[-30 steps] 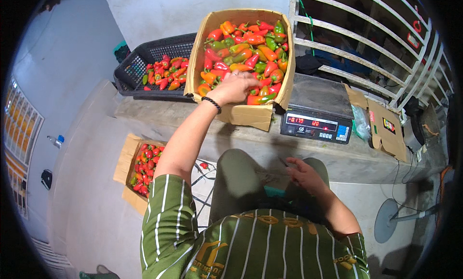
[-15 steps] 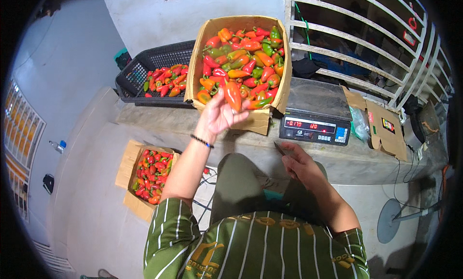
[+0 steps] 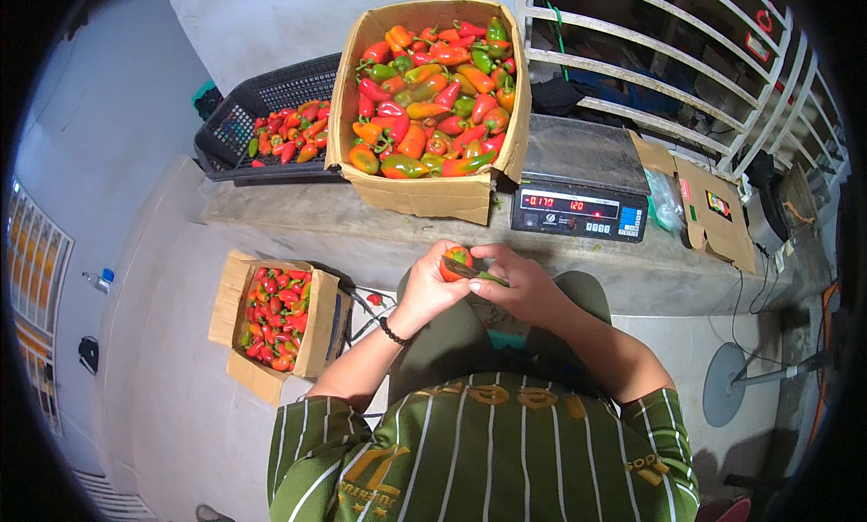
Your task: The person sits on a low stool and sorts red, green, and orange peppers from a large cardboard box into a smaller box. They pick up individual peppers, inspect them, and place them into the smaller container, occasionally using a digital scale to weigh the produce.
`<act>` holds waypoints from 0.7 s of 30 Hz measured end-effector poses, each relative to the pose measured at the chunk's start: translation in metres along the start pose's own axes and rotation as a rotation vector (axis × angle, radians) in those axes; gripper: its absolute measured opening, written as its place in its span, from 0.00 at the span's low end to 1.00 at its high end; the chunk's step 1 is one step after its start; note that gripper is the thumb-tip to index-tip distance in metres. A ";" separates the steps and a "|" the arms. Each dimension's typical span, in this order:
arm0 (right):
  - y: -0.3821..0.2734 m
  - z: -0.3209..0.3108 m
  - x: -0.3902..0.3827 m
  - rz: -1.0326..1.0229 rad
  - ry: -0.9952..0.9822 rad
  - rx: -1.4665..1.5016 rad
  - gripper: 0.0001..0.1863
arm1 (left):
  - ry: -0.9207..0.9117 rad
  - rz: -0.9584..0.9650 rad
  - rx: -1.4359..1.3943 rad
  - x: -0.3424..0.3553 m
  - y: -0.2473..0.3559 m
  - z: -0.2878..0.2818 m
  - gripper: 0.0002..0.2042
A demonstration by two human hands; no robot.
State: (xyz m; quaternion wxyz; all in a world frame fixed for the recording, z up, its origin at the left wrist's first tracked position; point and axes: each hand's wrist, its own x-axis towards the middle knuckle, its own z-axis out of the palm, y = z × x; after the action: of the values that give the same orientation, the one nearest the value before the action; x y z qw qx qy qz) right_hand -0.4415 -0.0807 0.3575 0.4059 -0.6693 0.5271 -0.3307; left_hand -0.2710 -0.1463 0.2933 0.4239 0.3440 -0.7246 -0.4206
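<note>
My left hand (image 3: 428, 283) holds a red-orange pepper (image 3: 449, 266) above my knees, its green stem end turned upward. In my right hand (image 3: 521, 285) is a small dark-bladed knife (image 3: 463, 269), the blade lying across the pepper near its stem. Both hands are closed and close together. Beyond them, on the concrete ledge, an open cardboard box (image 3: 420, 197) is full of red, orange and green peppers. A black plastic crate (image 3: 230, 116) to its left holds several more red peppers.
A digital scale (image 3: 578, 210) stands right of the large box, beside flattened cardboard (image 3: 718, 217). On the floor at left is a smaller cardboard box (image 3: 327, 319) of red peppers, with one loose pepper (image 3: 375, 299) nearby. White metal bars (image 3: 632, 66) rise behind the ledge.
My left hand has drawn a pepper back from the large box toward my lap. My right hand has brought the knife inward to meet it. The view has shifted slightly.
</note>
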 end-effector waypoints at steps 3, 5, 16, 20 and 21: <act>0.003 0.003 0.001 -0.002 -0.007 0.041 0.24 | -0.005 0.051 0.117 -0.004 0.006 0.003 0.15; 0.013 0.007 0.002 -0.100 0.039 0.024 0.23 | -0.022 0.024 0.137 -0.004 0.006 0.004 0.15; 0.022 0.006 -0.001 -0.057 -0.088 0.015 0.25 | -0.168 -0.044 0.133 -0.030 0.025 -0.014 0.11; 0.066 -0.007 -0.007 0.126 0.007 0.147 0.25 | -0.203 -0.081 -0.115 -0.051 0.029 -0.038 0.11; 0.073 -0.009 -0.013 0.226 -0.001 0.229 0.25 | -0.191 -0.212 -0.310 -0.048 0.028 -0.038 0.12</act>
State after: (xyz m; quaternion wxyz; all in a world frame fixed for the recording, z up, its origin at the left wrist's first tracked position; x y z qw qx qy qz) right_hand -0.4841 -0.0778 0.2965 0.5146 -0.5551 0.5578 -0.3405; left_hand -0.2211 -0.1061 0.3135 0.3545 0.3075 -0.6480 -0.5998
